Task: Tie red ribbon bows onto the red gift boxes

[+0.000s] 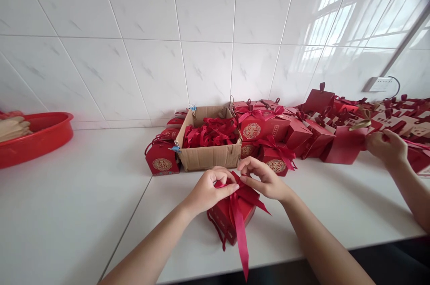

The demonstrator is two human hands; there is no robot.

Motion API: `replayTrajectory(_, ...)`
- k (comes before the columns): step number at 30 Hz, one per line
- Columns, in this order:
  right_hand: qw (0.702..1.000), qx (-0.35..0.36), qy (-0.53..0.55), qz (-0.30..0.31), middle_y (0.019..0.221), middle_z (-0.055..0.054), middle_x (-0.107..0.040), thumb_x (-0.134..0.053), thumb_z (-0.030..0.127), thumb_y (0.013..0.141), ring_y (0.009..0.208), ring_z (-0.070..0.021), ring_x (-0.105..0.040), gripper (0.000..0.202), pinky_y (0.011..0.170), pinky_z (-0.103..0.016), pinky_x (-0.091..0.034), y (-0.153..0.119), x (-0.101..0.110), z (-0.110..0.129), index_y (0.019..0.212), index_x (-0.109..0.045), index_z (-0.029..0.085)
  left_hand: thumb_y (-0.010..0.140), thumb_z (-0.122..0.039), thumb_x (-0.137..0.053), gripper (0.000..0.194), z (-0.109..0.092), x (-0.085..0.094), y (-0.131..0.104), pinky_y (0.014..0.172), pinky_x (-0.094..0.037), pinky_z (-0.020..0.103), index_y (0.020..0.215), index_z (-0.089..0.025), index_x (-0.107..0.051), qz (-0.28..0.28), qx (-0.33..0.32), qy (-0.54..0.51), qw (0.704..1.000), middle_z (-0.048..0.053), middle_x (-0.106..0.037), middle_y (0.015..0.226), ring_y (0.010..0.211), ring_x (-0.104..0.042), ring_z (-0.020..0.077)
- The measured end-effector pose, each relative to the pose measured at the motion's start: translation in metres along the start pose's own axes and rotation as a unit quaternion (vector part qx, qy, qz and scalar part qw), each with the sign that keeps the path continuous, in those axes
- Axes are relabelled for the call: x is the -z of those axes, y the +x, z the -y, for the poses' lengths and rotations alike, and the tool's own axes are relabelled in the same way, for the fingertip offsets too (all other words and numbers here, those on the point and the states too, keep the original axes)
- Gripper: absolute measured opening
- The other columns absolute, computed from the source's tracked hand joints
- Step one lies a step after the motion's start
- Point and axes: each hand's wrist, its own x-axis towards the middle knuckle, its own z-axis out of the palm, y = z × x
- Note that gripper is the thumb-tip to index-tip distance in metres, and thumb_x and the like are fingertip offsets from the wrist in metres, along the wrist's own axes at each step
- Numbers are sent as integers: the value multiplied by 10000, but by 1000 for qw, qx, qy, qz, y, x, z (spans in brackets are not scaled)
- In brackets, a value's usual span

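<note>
A red gift box (221, 218) sits near the counter's front edge, with a rope handle hanging at its left side. Red ribbon (239, 227) lies across its top, one long tail hanging down the front and another pointing right. My left hand (215, 189) is closed on the ribbon at the box top, thumb and fingers pinched. Close beside it, my right hand (264, 178) has its thumb and index finger pinched at the ribbon too; part of the ribbon between the hands is hidden by the fingers.
Behind the box stands an open cardboard box (211, 157) full of red ribbons (211, 133). Finished-looking red boxes (262, 128) with bows are stacked to its right. A red basin (50, 130) is at far left. Another person's hand (386, 146) touches a red box at right.
</note>
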Motion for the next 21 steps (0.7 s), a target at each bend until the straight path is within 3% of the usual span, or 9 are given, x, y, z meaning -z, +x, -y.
replayTrajectory(7,1000,-9,4,8,800,-13,-517,-520,306,923,706,-123,-475,133,642,-261,-433,0,7,-4,991,-520,191,709,-241,-686,540,2,2,1,822,-410,328,536,-202,-176,-12,28,-32,999,56,-680,866,886,-591,199)
replayTrajectory(17,999,-22,39,-13,822,-8,-491,-550,318,913,734,-126,-447,141,670,-269,-402,-1,13,-10,991,-509,207,699,-258,-705,542,-2,5,-1,849,-392,321,521,-190,-197,18,31,-39,999,41,-637,858,951,-574,211)
replayTrajectory(21,997,-40,67,4,792,2,-476,-569,369,901,704,-120,-435,224,651,-266,-393,1,13,-13,1026,-486,203,777,-367,-646,414,-6,10,-1,829,-397,304,530,-175,-374,19,62,-111,992,27,-630,840,875,-570,181)
